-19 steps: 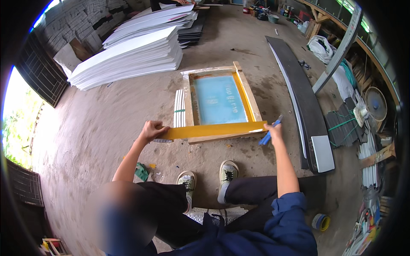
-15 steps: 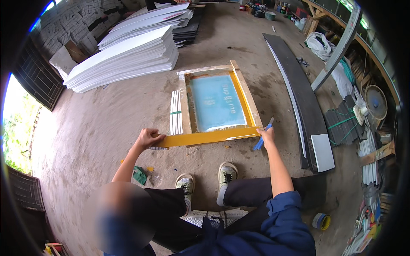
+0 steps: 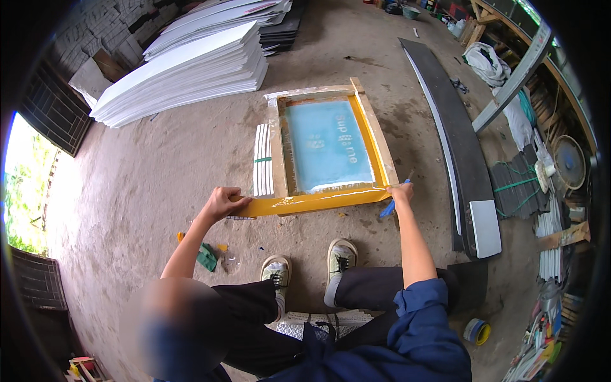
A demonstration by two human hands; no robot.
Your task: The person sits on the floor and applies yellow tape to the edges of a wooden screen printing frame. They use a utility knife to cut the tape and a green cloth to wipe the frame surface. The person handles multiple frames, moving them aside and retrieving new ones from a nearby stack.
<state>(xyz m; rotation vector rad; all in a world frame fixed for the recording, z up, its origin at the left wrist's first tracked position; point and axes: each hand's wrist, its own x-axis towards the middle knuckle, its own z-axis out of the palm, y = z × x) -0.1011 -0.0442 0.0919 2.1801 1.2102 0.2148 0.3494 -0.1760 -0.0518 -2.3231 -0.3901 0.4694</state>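
A wooden screen frame [image 3: 276, 146] with a pale blue mesh [image 3: 326, 145] lies flat on the concrete floor. A strip of yellow tape [image 3: 312, 202] is stretched along its near edge. My left hand [image 3: 222, 202] grips the left end of that strip. My right hand [image 3: 400, 193] presses the right end at the frame's near right corner and also holds a blue tool [image 3: 387, 209]. More yellow tape runs up the frame's right inner edge [image 3: 370, 139]. My shoes [image 3: 342, 257] rest just below the frame.
A stack of white strips [image 3: 262, 159] lies against the frame's left side. Large piles of white sheets [image 3: 184, 70] stand at the back left. A long dark board [image 3: 452, 127] lies to the right. A green scrap [image 3: 206, 257] and a tape roll [image 3: 476, 331] lie near me.
The view has shifted slightly. Both hands stay on the ends of the yellow tape, now lowered onto the frame's near edge.
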